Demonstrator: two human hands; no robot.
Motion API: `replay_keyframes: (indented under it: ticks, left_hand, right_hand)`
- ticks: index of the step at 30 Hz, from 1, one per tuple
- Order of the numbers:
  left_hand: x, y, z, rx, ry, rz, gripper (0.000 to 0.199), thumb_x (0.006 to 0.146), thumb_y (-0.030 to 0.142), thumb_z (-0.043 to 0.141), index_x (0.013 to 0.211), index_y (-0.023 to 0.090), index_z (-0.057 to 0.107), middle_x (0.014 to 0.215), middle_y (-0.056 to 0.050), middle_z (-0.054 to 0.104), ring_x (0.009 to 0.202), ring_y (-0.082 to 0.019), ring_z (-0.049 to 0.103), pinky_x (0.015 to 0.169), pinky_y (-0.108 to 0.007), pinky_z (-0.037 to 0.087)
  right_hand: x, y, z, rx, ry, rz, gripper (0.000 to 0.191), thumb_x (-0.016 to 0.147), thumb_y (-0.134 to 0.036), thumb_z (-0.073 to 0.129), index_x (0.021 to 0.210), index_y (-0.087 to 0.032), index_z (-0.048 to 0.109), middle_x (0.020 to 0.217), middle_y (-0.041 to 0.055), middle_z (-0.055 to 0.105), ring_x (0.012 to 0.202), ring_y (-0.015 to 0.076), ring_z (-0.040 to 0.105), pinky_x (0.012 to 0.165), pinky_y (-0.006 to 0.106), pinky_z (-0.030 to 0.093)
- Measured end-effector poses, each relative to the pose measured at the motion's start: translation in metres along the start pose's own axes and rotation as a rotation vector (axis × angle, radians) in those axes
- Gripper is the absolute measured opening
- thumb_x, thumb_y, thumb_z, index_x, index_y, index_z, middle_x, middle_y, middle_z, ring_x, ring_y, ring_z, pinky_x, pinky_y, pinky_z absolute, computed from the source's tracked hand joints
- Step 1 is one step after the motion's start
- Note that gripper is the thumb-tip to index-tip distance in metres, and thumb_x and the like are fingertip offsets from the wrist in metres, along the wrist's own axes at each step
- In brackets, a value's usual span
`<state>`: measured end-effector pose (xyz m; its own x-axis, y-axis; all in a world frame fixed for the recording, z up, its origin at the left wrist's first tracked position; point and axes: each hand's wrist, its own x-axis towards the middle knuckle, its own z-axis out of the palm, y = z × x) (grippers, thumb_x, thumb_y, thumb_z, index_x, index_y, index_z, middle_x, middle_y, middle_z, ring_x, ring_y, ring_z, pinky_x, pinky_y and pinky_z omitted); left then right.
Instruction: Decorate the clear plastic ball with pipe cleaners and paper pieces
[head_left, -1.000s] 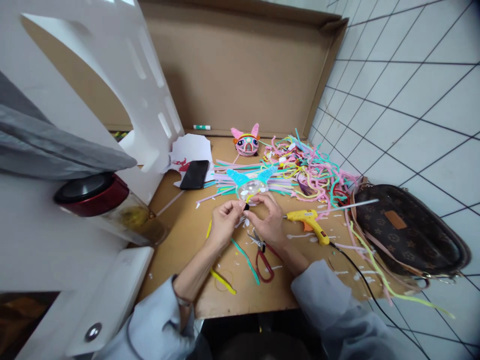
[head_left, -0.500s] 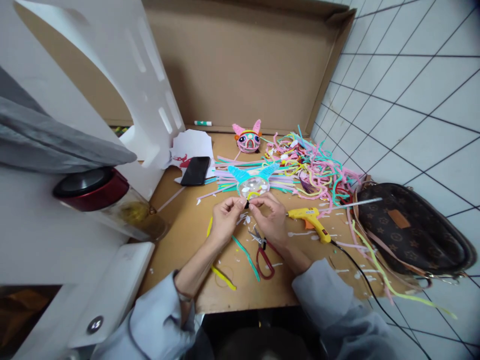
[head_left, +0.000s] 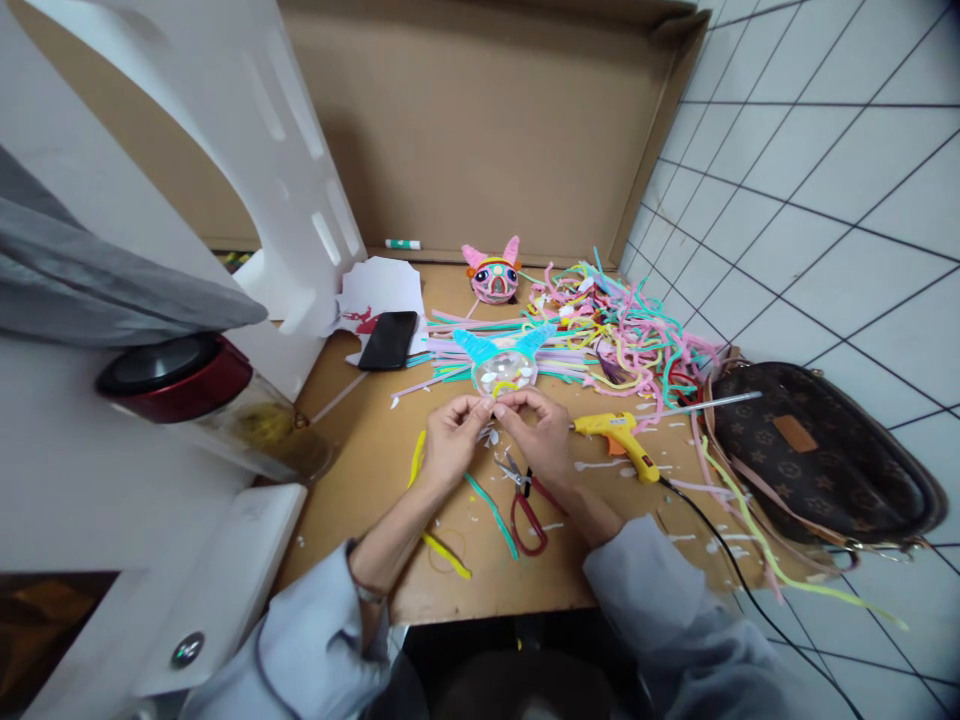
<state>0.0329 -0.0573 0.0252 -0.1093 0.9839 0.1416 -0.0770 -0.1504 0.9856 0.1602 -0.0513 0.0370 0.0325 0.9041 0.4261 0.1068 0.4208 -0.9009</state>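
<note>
My left hand [head_left: 452, 437] and my right hand [head_left: 538, 432] meet at the fingertips over the table's middle, both pinching a short yellow pipe cleaner [head_left: 505, 386]. Just beyond the fingers lies a clear round piece [head_left: 511, 369] with blue ears [head_left: 475, 347] and small white bits. Below my right hand are red-handled scissors [head_left: 529, 522], blades slightly apart. A green pipe cleaner [head_left: 491, 513] lies between my forearms, and a yellow strip [head_left: 448, 556] runs beneath my left forearm.
A yellow glue gun [head_left: 621, 438] lies right of my right hand. Behind are a pink-eared figure [head_left: 495, 281], a pile of pipe cleaners [head_left: 637, 340] and a phone [head_left: 388, 341]. A brown bag [head_left: 832, 450] sits at right, a red-lidded bottle [head_left: 225, 400] at left.
The dark piece between my fingertips is now mostly hidden by them. My hands have otherwise stayed in nearly the same place, and the whole view has shifted slightly.
</note>
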Motion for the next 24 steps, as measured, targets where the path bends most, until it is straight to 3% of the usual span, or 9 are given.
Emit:
replay_keyframes:
  ticks: [4, 11, 16, 24]
  left_hand:
    - [0.0, 0.0026, 0.0008, 0.002, 0.0, -0.017, 0.041, 0.072, 0.055, 0.073, 0.065, 0.015, 0.066, 0.052, 0.004, 0.046, 0.051, -0.008, 0.035, 0.051, -0.022, 0.03]
    - [0.0002, 0.0004, -0.0005, 0.001, 0.005, -0.036, 0.04, 0.072, 0.055, 0.072, 0.068, 0.015, 0.068, 0.054, 0.004, 0.049, 0.051, -0.009, 0.036, 0.049, -0.022, 0.028]
    - [0.0007, 0.0014, -0.0012, 0.004, 0.009, -0.041, 0.038, 0.073, 0.053, 0.072, 0.068, 0.015, 0.067, 0.051, 0.005, 0.044, 0.049, -0.008, 0.033, 0.048, -0.021, 0.027]
    - [0.0011, 0.0049, 0.0, -0.084, 0.038, -0.081, 0.042, 0.07, 0.055, 0.073, 0.067, 0.015, 0.064, 0.05, 0.007, 0.04, 0.046, -0.006, 0.029, 0.046, -0.021, 0.025]
  right_hand:
    - [0.0005, 0.0029, 0.0, 0.01, 0.0, 0.015, 0.01, 0.077, -0.027, 0.064, 0.071, -0.02, 0.069, 0.073, 0.001, 0.07, 0.072, 0.0168, 0.063, 0.071, 0.03, 0.052]
    - [0.0015, 0.0065, -0.0026, 0.05, -0.021, 0.07, 0.019, 0.086, -0.034, 0.057, 0.083, -0.02, 0.071, 0.083, 0.0024, 0.072, 0.08, 0.0175, 0.065, 0.076, 0.03, 0.052]
    - [0.0039, 0.0047, -0.0082, -0.037, -0.001, -0.07, 0.018, 0.09, -0.031, 0.056, 0.089, -0.022, 0.071, 0.089, 0.0026, 0.07, 0.086, 0.018, 0.065, 0.079, 0.03, 0.051]
    - [-0.0002, 0.0026, -0.0074, -0.244, -0.097, -0.249, 0.02, 0.088, -0.023, 0.059, 0.103, -0.025, 0.072, 0.096, 0.0046, 0.066, 0.095, 0.0203, 0.063, 0.087, 0.037, 0.051]
